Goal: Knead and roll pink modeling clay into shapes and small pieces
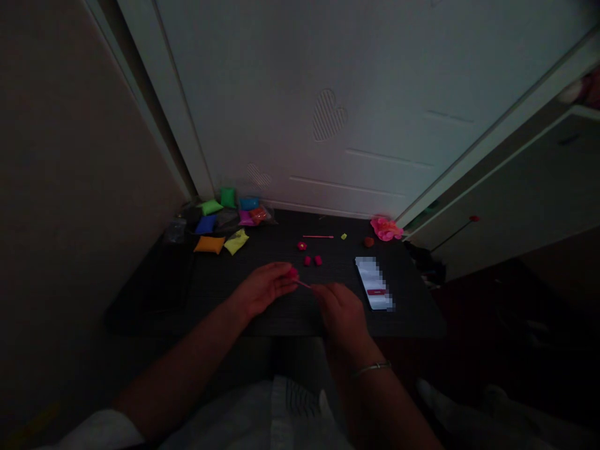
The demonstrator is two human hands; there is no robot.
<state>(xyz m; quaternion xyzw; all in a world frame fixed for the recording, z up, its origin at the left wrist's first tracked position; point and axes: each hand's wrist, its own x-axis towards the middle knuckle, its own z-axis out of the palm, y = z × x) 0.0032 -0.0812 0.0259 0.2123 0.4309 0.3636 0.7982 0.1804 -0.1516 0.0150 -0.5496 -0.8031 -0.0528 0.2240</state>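
Observation:
Between the fingertips of my left hand (262,290) is a small piece of pinkish-red clay (293,273). My right hand (344,312) is closed round a thin pink modelling tool (303,284), whose tip reaches to the clay; whether it presses in cannot be made out. Just beyond my hands, two small red clay lumps (318,260) lie side by side on the dark table (262,319). Behind them sits a small red clay piece with a yellow centre (302,246). A second pink stick (319,237) lies farther back, with a yellow bit (344,237) to its right.
Several coloured clay packets, among them an orange packet (209,244) and a yellow packet (237,241), lie at the back left. A lit phone (372,284) is on the right, below a reddish-brown lump (369,242) and a pink flower (387,229). A white panel (281,125) rises behind.

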